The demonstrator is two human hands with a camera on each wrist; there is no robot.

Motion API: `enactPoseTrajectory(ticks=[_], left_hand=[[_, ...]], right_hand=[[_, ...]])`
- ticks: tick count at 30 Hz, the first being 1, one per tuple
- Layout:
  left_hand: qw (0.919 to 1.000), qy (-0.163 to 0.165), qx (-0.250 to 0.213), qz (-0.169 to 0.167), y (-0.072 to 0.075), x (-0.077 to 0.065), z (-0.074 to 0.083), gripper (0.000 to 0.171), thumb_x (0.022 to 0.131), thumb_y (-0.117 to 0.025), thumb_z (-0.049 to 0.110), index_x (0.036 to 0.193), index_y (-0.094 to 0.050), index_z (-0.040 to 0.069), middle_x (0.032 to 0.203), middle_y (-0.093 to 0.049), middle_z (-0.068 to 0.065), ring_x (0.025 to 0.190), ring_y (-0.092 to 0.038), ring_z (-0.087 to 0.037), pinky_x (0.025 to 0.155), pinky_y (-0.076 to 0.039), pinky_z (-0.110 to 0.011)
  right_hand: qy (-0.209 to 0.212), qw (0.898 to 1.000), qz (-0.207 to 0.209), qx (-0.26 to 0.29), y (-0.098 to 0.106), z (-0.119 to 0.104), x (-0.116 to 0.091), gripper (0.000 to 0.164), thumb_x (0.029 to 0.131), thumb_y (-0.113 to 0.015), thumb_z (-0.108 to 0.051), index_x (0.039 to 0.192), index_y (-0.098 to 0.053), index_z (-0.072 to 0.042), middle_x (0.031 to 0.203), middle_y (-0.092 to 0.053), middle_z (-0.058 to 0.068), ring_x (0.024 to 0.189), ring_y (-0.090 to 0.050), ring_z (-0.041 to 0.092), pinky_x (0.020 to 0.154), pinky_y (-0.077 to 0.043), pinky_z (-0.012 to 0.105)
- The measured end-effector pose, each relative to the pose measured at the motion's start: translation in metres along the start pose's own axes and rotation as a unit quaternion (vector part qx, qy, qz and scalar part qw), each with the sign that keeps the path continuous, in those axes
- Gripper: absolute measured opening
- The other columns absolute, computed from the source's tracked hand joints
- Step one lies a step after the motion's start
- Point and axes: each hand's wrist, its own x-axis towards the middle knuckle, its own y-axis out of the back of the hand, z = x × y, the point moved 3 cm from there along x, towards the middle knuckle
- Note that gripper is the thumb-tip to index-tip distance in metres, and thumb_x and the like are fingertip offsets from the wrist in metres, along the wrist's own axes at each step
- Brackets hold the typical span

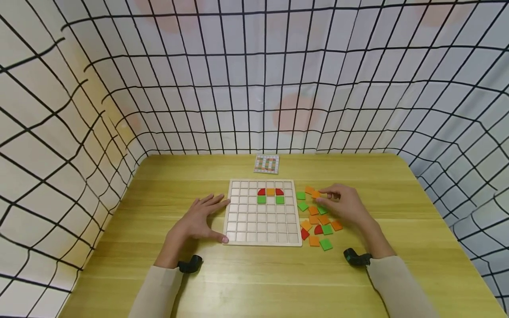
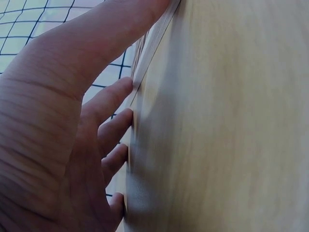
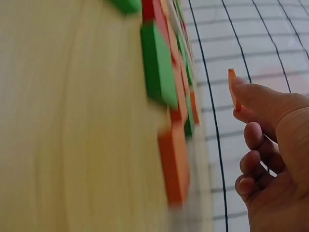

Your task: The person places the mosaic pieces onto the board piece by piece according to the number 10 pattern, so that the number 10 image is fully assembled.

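My right hand (image 1: 343, 202) pinches an orange square tile (image 3: 232, 89) between thumb and index finger, raised off the table in the right wrist view. Below and left of it in the head view lie loose tiles, among them a green square (image 1: 326, 244), an orange square (image 1: 336, 225) and a red quarter-round (image 1: 318, 229). My left hand (image 1: 202, 217) spreads along the left edge of a wooden grid board (image 1: 262, 223), its thumb and index finger touching the rim. On the board sit two red quarter-rounds, an orange square (image 1: 270, 191) between them, and two green squares (image 1: 261, 199) beneath.
Behind the board lies a small pattern card (image 1: 267, 164) with a coloured grid. The wooden table (image 1: 262, 282) carries everything. White cloth walls with a black grid (image 1: 262, 97) stand at the back and both sides.
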Motion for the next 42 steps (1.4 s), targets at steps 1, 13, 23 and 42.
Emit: enactPoseTrajectory(ticks=[1, 13, 23, 42], left_hand=[[1.0000, 0.001, 0.001, 0.000, 0.000, 0.000, 0.000, 0.118, 0.060, -0.088, 0.073, 0.160, -0.040, 0.030, 0.171, -0.027, -0.002, 0.159, -0.017, -0.038, 0.125, -0.008, -0.071], [1.0000, 0.007, -0.002, -0.006, -0.003, 0.001, 0.004, 0.119, 0.060, -0.087, 0.073, 0.160, -0.039, 0.030, 0.171, -0.027, -0.002, 0.160, -0.017, -0.038, 0.125, -0.007, -0.071], [1.0000, 0.006, 0.002, -0.003, -0.002, 0.002, 0.002, 0.119, 0.060, -0.086, 0.075, 0.160, -0.039, 0.031, 0.171, -0.027, -0.002, 0.160, -0.016, -0.038, 0.125, -0.007, -0.071], [1.0000, 0.007, 0.002, -0.002, 0.000, 0.000, -0.001, 0.119, 0.060, -0.087, 0.074, 0.160, -0.040, 0.031, 0.171, -0.027, -0.002, 0.159, -0.017, -0.039, 0.124, -0.008, -0.072]], right_hand=[[0.007, 1.000, -0.003, 0.002, -0.003, -0.005, 0.002, 0.040, 0.093, -0.077, -0.043, 0.118, -0.078, -0.012, 0.087, -0.059, 0.002, 0.081, -0.047, 0.021, 0.067, -0.040, 0.031], [0.058, 0.997, -0.051, 0.001, -0.050, -0.046, 0.012, 0.030, 0.090, -0.082, -0.029, 0.115, -0.080, -0.013, 0.082, -0.056, -0.003, 0.076, -0.045, 0.017, 0.065, -0.039, 0.029], [0.046, 0.996, -0.075, 0.009, -0.068, -0.059, 0.013, 0.032, 0.091, -0.081, -0.030, 0.117, -0.079, -0.013, 0.085, -0.060, -0.003, 0.078, -0.052, 0.016, 0.065, -0.043, 0.028], [0.076, 0.995, -0.064, -0.003, -0.078, -0.065, 0.012, 0.030, 0.092, -0.078, -0.026, 0.117, -0.079, -0.010, 0.084, -0.060, -0.005, 0.076, -0.051, 0.015, 0.064, -0.042, 0.026]])
